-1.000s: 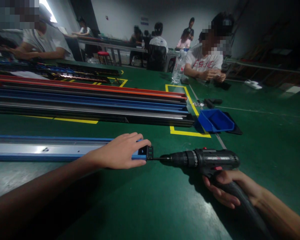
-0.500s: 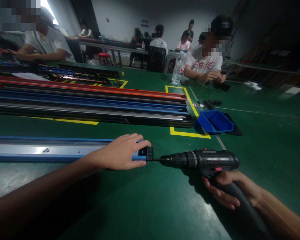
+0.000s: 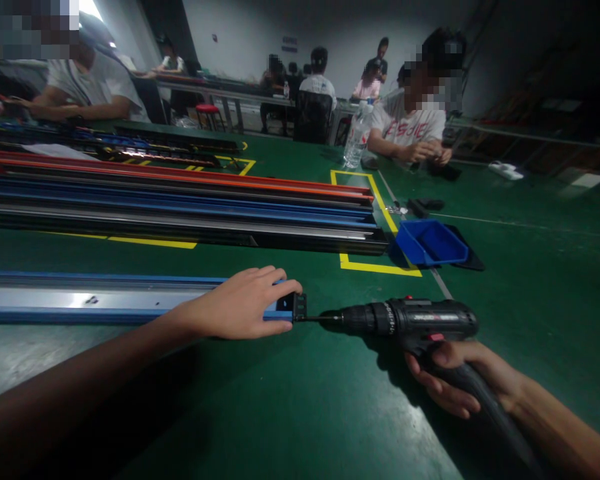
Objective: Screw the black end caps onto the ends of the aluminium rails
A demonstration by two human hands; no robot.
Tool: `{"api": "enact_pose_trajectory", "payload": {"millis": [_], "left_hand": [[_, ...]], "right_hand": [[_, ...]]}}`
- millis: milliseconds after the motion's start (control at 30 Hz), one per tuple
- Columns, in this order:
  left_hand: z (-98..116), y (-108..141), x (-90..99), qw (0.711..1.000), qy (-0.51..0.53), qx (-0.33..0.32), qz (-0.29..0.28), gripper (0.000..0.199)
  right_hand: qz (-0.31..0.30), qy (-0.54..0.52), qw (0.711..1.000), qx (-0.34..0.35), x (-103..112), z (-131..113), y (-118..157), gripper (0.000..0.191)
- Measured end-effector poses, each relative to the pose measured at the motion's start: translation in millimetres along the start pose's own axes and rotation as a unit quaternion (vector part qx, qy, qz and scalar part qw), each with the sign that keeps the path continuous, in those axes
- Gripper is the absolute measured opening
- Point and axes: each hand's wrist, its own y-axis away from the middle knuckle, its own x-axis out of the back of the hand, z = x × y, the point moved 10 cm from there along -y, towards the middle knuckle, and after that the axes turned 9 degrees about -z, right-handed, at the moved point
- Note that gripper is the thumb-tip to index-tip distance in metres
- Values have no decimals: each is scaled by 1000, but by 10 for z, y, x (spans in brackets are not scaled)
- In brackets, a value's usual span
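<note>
A long blue-edged metal rail [image 3: 130,298] lies across the near side of the green table. My left hand [image 3: 245,303] is closed over its right end, thumb on the near side and fingers over the far side. A black end cap [image 3: 300,307] sits at that end of the rail. My right hand [image 3: 450,380] grips a black cordless drill [image 3: 420,319] by its handle, with the index finger near the red-marked trigger area. The drill lies level and points left; its long bit [image 3: 317,319] meets the near part of the end cap. The exact contact is too small to make out.
Beyond the rail lie several orange, blue and black rails [image 3: 280,210] within yellow tape marks. A blue bin [image 3: 433,242] stands to their right. Farther back are a water bottle [image 3: 356,137] and a co-worker [image 3: 410,127] seated across the table; other people sit behind.
</note>
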Motion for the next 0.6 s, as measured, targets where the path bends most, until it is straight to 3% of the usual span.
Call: {"api": "enact_pose_trajectory", "payload": {"millis": [600], "left_hand": [[23, 12, 23, 1000, -8, -5, 7, 44]], "right_hand": [[-2, 3, 1000, 4, -22, -12, -6, 32]]}}
